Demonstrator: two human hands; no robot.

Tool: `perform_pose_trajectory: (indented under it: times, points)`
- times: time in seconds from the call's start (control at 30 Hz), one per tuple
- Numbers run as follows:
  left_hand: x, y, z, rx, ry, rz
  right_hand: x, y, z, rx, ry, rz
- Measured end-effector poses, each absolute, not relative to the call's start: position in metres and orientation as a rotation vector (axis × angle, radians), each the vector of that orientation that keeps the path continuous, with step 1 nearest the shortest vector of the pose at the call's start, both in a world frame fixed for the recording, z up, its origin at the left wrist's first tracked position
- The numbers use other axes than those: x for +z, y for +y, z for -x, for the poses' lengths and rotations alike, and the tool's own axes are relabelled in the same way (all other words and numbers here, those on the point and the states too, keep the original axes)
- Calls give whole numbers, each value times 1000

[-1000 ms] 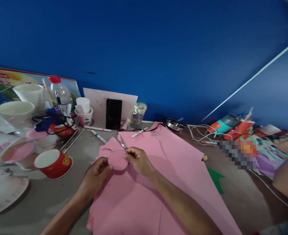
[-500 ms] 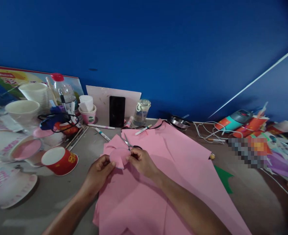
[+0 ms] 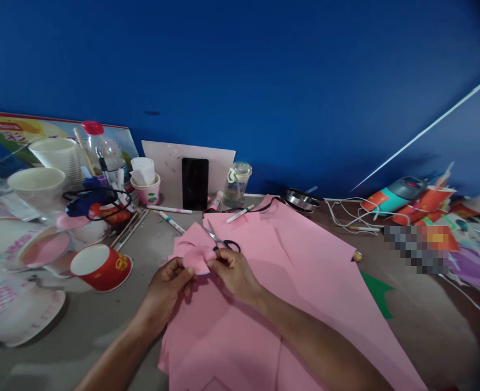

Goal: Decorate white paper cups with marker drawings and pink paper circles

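Observation:
A small rounded piece of pink paper (image 3: 197, 259) is held up between both hands, its surface bent. My left hand (image 3: 173, 279) pinches its left edge between thumb and fingers. The right edge is pinched by my right hand (image 3: 234, 271). Just behind my right fingertips, scissors (image 3: 213, 233) with black handles lie on large pink sheets (image 3: 305, 282), blades pointing away. A white marker (image 3: 240, 214) rests across the far part of the sheets.
At the left stand a red paper cup (image 3: 101, 267), stacked white cups (image 3: 56, 157) and a bottle (image 3: 103, 149). A black phone (image 3: 195, 183) and a glass jar (image 3: 237, 183) stand near the blue wall. Cables (image 3: 341, 217) and a green scrap (image 3: 380, 293) lie right.
The small pink piece has been bent further, its slit now nearly closed. Both hands remain pinched on it, and the whole view has shifted slightly.

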State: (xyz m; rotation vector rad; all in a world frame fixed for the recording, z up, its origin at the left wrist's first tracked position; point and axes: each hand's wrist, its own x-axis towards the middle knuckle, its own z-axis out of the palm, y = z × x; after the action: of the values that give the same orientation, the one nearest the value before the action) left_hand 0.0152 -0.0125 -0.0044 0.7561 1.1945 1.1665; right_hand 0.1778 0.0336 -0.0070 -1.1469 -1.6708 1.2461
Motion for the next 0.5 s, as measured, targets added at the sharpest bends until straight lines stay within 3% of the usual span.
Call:
perform_pose_trajectory:
  times: [0.2,0.5]
  points:
    - [-7,-12,-15,1182,1164,-712,1,29,-176,1538,-1557,1092]
    - [-5,-13,-17,1198,1240,-781,8,28,-175,1611,-1514,1057]
